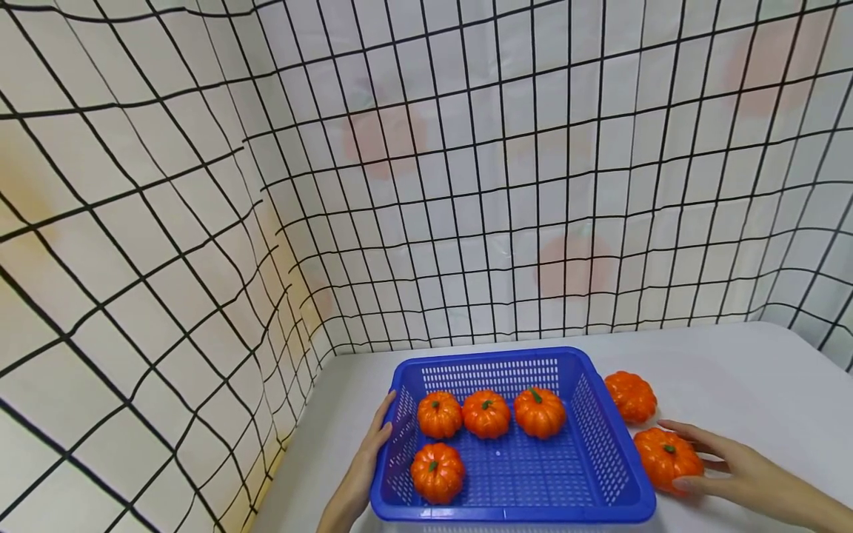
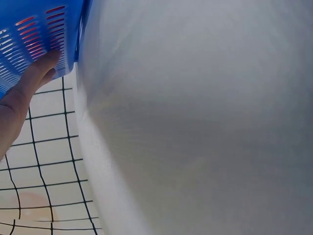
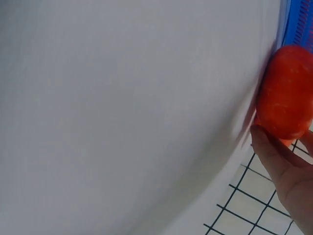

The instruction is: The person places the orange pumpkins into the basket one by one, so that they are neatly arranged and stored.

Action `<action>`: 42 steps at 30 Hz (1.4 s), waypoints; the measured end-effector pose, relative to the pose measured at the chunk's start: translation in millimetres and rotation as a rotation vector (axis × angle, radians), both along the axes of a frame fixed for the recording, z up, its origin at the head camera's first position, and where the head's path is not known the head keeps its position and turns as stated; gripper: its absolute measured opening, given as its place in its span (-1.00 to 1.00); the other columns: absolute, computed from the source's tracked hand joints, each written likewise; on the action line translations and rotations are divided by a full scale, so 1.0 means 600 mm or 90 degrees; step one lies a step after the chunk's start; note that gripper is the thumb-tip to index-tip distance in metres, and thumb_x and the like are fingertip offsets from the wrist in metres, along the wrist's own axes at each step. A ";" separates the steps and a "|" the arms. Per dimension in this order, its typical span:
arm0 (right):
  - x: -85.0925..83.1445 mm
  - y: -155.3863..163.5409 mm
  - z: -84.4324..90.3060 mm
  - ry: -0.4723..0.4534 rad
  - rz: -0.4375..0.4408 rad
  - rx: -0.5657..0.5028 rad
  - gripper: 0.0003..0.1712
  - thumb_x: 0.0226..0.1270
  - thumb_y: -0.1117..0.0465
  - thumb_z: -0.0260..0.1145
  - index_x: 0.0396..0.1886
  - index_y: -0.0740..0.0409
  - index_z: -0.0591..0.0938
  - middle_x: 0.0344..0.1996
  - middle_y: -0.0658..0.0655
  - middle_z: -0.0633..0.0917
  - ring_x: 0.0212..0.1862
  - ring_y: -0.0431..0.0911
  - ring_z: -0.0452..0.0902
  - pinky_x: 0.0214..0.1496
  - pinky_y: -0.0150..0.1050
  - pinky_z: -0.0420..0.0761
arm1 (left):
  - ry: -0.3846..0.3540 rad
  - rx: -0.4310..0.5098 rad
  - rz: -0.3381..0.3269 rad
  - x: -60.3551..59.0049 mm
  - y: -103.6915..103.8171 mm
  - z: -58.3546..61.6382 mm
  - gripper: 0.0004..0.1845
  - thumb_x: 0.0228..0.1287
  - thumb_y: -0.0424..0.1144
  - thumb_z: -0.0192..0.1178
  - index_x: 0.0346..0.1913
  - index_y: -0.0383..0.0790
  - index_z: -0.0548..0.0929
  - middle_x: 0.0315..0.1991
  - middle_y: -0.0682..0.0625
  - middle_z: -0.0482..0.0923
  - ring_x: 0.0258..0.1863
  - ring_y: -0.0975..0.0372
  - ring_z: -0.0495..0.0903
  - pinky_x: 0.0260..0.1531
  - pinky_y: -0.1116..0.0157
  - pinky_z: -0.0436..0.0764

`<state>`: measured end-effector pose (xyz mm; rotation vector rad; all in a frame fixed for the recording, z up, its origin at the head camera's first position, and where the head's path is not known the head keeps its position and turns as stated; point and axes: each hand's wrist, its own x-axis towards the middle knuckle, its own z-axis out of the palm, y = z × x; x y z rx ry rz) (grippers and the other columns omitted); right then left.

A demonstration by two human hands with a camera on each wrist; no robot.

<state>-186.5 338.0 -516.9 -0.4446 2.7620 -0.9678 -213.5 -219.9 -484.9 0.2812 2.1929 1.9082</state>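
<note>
A blue plastic basket point(image 1: 513, 514) with slotted walls holds several small orange pumpkins, among them one at its near left point(image 1: 437, 474). My left hand point(image 1: 363, 466) lies along the basket's left side, its fingers touching the outer wall; the left wrist view shows these fingers point(image 2: 41, 68) against the slots. To the right of the basket, my right hand point(image 1: 740, 470) holds a pumpkin point(image 1: 666, 459) with a green stem, thumb on the near side and fingers on the far side. In the right wrist view this pumpkin point(image 3: 286, 93) appears close beside the basket wall.
Another orange pumpkin point(image 1: 630, 397) lies on the white table point(image 1: 733, 370) outside the basket, just beyond the held one. Black grid netting point(image 1: 466, 185) over pale printed sheets stands behind the table and along its left side.
</note>
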 end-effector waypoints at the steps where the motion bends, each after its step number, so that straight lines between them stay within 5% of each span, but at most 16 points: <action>1: -0.001 -0.001 -0.002 0.005 0.002 -0.002 -0.16 0.50 0.02 0.31 0.54 0.42 0.26 0.39 0.61 0.40 0.13 0.15 0.65 -0.05 -0.07 0.77 | -0.001 0.000 0.000 0.000 0.000 0.000 -0.35 0.66 0.14 -0.29 0.69 0.29 -0.11 0.73 -0.13 -0.37 0.66 -0.32 -0.31 0.50 -0.45 -0.20; 7: -0.007 -0.005 0.005 0.053 -0.002 0.003 -0.23 0.48 0.02 0.34 0.51 0.33 0.36 0.35 0.55 0.50 0.05 -0.57 0.51 -0.11 -0.29 0.75 | -0.002 0.004 -0.001 0.000 0.000 -0.001 -0.36 0.66 0.14 -0.29 0.68 0.31 -0.10 0.73 -0.13 -0.37 0.66 -0.32 -0.31 0.51 -0.44 -0.22; 13: -0.015 -0.013 0.052 0.095 -0.031 0.011 -0.21 0.46 0.01 0.36 0.53 0.28 0.36 0.36 0.52 0.50 0.12 -0.17 0.67 -0.13 -0.38 0.72 | 0.002 0.006 -0.003 0.000 -0.001 0.000 -0.36 0.66 0.13 -0.30 0.69 0.29 -0.11 0.73 -0.13 -0.36 0.66 -0.32 -0.31 0.51 -0.43 -0.22; 18: -0.032 -0.026 0.101 0.130 -0.028 -0.032 -0.20 0.44 0.03 0.39 0.58 0.14 0.34 0.41 0.46 0.48 0.09 -0.72 0.34 -0.10 -0.49 0.67 | 0.005 -0.001 0.001 0.000 -0.002 0.001 -0.36 0.66 0.14 -0.31 0.69 0.30 -0.11 0.73 -0.13 -0.36 0.66 -0.32 -0.30 0.50 -0.45 -0.21; 21: -0.042 -0.040 0.134 0.153 -0.017 -0.059 -0.19 0.44 0.05 0.39 0.60 0.05 0.32 0.44 0.41 0.47 0.11 -0.80 0.21 -0.06 -0.48 0.67 | 0.014 0.004 -0.004 0.000 -0.002 -0.001 -0.36 0.66 0.12 -0.31 0.69 0.25 -0.11 0.73 -0.14 -0.35 0.66 -0.31 -0.30 0.51 -0.44 -0.23; 23: -0.049 -0.052 0.156 0.158 -0.018 -0.057 -0.18 0.44 0.03 0.39 0.61 0.01 0.31 0.45 0.37 0.47 0.16 -0.68 0.35 -0.04 -0.46 0.68 | 0.020 0.010 -0.010 0.000 -0.002 -0.002 -0.36 0.67 0.09 -0.32 0.69 0.22 -0.12 0.73 -0.15 -0.35 0.66 -0.30 -0.30 0.52 -0.43 -0.23; 26: -0.060 -0.071 0.188 0.157 -0.002 -0.060 -0.16 0.46 0.03 0.36 0.63 0.05 0.26 0.46 0.39 0.44 0.34 -0.13 0.54 0.04 -0.24 0.76 | 0.024 0.015 -0.014 0.000 -0.002 -0.003 -0.36 0.67 0.09 -0.33 0.70 0.21 -0.12 0.73 -0.15 -0.34 0.67 -0.29 -0.30 0.52 -0.43 -0.24; 28: -0.067 -0.087 0.205 0.152 0.010 -0.064 -0.16 0.47 0.03 0.35 0.63 0.05 0.25 0.47 0.39 0.42 0.38 0.27 0.46 0.11 -0.02 0.75 | 0.023 0.015 -0.012 -0.001 -0.002 -0.003 -0.36 0.66 0.09 -0.32 0.69 0.22 -0.11 0.73 -0.15 -0.34 0.67 -0.29 -0.30 0.52 -0.43 -0.25; 30: -0.075 -0.102 0.219 0.153 0.032 -0.077 -0.16 0.47 0.04 0.36 0.63 0.07 0.25 0.46 0.40 0.43 0.39 0.44 0.39 0.15 0.18 0.69 | 0.026 0.012 -0.010 -0.001 -0.001 -0.003 -0.36 0.67 0.09 -0.32 0.69 0.21 -0.11 0.73 -0.16 -0.34 0.66 -0.30 -0.31 0.51 -0.44 -0.26; 42: -0.124 -0.205 0.253 0.106 0.141 -0.134 -0.17 0.38 -0.02 0.42 0.58 -0.02 0.35 0.45 0.34 0.48 0.37 0.37 0.49 0.26 0.32 0.59 | 0.023 0.007 -0.004 -0.002 0.000 -0.003 -0.36 0.67 0.08 -0.32 0.69 0.23 -0.10 0.73 -0.13 -0.34 0.67 -0.28 -0.33 0.50 -0.44 -0.30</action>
